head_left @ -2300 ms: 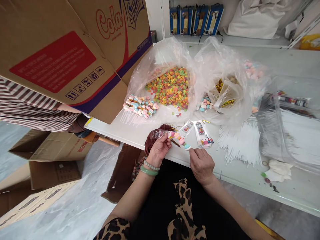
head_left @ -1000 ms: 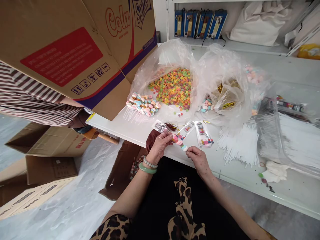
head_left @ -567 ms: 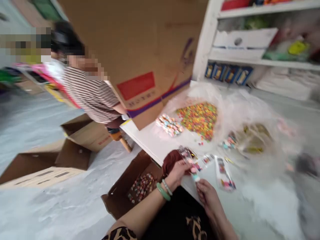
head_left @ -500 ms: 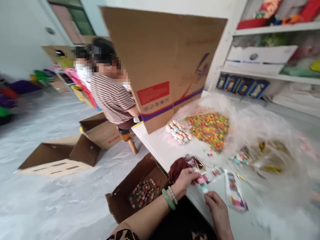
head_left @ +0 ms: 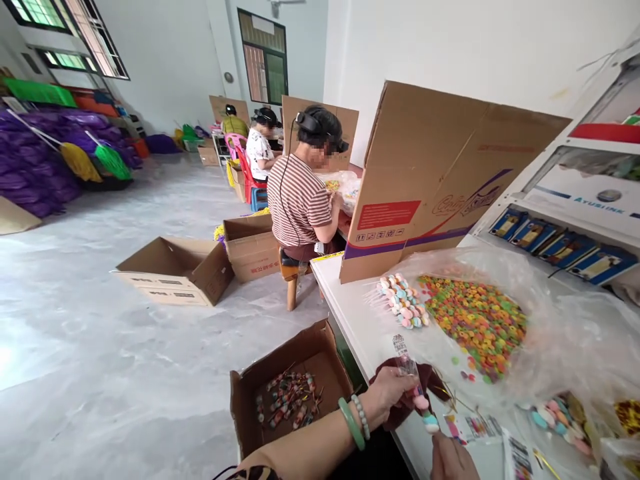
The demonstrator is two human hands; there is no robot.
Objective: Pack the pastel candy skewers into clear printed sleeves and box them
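Observation:
My left hand (head_left: 387, 398), with a green bangle and a bead bracelet on its wrist, is closed on a clear printed sleeve (head_left: 405, 357) with a candy skewer (head_left: 424, 411) partly inside it. My right hand (head_left: 453, 459) shows only at the bottom edge, fingers pinched at the skewer's lower end. Both hands hover at the front edge of the white table (head_left: 353, 313). A dark red cloth (head_left: 430, 377) lies just behind my left hand.
A pile of colourful candy rings (head_left: 475, 320) lies on clear plastic beside finished pastel skewers (head_left: 401, 303). A big upright cardboard sheet (head_left: 440, 180) divides the table. An open box (head_left: 287, 393) with packed skewers sits on the floor. A person in a striped shirt (head_left: 299, 200) sits further along.
The view has swung up and left, from the tabletop to the room and the seated people. My hands still hold the sleeve and skewer, which sits deeper in the sleeve.

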